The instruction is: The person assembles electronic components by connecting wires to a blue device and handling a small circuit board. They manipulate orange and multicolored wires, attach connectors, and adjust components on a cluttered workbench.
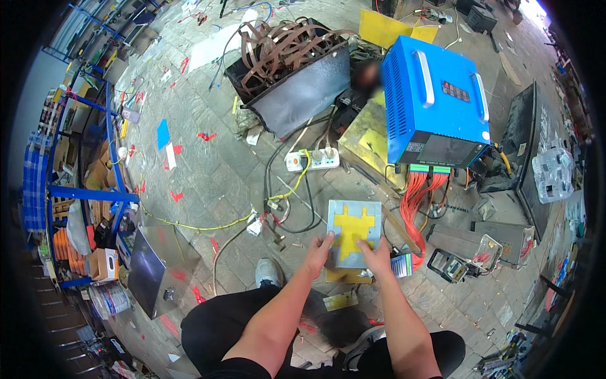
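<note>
You hold the grey panel [354,232] with the yellow cross-shaped patch by its near edge, so almost all of it lies beyond your fingertips, its slightly longer axis running away from you toward the blue machine [435,107] and the orange wire bundle [416,202] just to its right. Your left hand [319,251] pinches the near left corner, fingers closed on the edge, and your right hand [377,256] clamps the near right part, fingers lying over its face. Both sit equally close, the panel tilted up between them over the paved floor [208,170].
</note>
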A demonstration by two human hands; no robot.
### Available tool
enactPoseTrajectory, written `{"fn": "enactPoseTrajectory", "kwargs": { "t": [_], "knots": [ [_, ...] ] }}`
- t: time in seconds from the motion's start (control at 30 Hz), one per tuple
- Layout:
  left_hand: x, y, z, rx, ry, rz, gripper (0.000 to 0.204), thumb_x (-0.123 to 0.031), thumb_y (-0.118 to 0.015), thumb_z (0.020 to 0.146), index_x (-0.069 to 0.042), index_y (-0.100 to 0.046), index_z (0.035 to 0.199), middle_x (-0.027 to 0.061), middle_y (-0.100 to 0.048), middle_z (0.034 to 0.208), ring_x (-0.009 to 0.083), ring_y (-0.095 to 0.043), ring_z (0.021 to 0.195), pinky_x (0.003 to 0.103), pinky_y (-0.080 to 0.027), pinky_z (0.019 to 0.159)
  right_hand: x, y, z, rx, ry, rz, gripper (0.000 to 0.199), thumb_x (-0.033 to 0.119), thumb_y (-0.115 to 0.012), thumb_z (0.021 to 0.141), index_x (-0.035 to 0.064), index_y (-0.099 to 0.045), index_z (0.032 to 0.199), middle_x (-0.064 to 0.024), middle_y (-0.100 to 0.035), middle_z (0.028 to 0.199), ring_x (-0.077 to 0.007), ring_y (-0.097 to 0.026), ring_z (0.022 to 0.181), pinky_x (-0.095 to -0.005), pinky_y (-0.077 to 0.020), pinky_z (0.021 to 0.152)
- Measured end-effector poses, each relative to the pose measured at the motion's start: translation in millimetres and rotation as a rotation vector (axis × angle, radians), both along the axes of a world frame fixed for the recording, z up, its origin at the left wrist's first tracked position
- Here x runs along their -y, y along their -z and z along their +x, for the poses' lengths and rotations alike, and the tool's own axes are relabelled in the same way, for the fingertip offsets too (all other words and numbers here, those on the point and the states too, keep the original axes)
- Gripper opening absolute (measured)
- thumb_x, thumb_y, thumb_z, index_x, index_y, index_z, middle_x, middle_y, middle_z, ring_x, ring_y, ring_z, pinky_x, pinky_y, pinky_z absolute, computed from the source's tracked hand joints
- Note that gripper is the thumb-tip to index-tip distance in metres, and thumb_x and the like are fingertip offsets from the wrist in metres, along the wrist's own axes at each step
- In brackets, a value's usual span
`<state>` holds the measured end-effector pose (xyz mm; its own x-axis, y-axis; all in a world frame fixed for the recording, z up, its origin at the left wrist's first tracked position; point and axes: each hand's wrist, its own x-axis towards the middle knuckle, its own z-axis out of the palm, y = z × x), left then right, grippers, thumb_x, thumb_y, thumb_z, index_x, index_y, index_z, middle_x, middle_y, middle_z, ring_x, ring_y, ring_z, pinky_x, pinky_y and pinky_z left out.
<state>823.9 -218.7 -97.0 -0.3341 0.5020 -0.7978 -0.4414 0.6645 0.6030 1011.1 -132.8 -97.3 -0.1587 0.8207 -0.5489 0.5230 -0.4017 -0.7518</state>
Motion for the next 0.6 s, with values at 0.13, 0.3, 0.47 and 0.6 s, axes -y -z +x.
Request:
{"fn": "enactPoseTrajectory", "kwargs": {
  "t": [0.13, 0.3, 0.47, 0.6],
  "knots": [
    [-18, -37, -22, 0.013, 0.053, -0.106, 0.059, -0.056, -0.078, 0.091, -0.008, -0.053, 0.114, 0.0072, -0.065, 0.102, 0.0125, -0.058, 0.09, 0.032, -0.049, 0.076, -4, -39, -7, -0.076, 0.069, -0.171, 0.058, 0.034, -0.081, 0.09, -0.0021, -0.056, 0.128, -0.0195, -0.072, 0.119, -0.0269, -0.07, 0.108, -0.0393, -0.0538, 0.093],
    [-43, -63, -57, 0.173, 0.094, -0.17, 0.067, -0.04, -0.09, 0.081, -0.006, -0.049, 0.121, 0.0121, -0.066, 0.103, 0.0223, -0.066, 0.088, 0.038, -0.054, 0.067, -1, -53, -9, -0.353, 0.412, -0.443, 0.051, 0.024, -0.078, 0.095, -0.0004, -0.055, 0.132, -0.0131, -0.067, 0.12, -0.0227, -0.068, 0.102, -0.0371, -0.0553, 0.086],
    [-18, -107, -53, 0.165, 0.043, -0.24, 0.071, -0.034, -0.093, 0.079, 0.0, -0.048, 0.122, 0.0146, -0.065, 0.102, 0.0245, -0.067, 0.085, 0.045, -0.056, 0.066, 10, -138, -17, -0.372, 0.517, -0.713, 0.054, 0.022, -0.079, 0.095, -0.0009, -0.053, 0.137, -0.013, -0.067, 0.122, -0.0269, -0.07, 0.103, -0.0452, -0.0619, 0.082],
    [88, -130, -35, 0.395, -0.176, -0.15, 0.064, -0.034, -0.092, 0.081, 0.002, -0.053, 0.117, 0.0133, -0.067, 0.102, 0.0223, -0.068, 0.087, 0.045, -0.057, 0.067, 65, -199, -6, -0.329, 0.369, -0.783, 0.059, 0.027, -0.076, 0.098, 0.0043, -0.044, 0.143, -0.0149, -0.062, 0.133, -0.0339, -0.068, 0.114, -0.0557, -0.0613, 0.086]
  ]
}}
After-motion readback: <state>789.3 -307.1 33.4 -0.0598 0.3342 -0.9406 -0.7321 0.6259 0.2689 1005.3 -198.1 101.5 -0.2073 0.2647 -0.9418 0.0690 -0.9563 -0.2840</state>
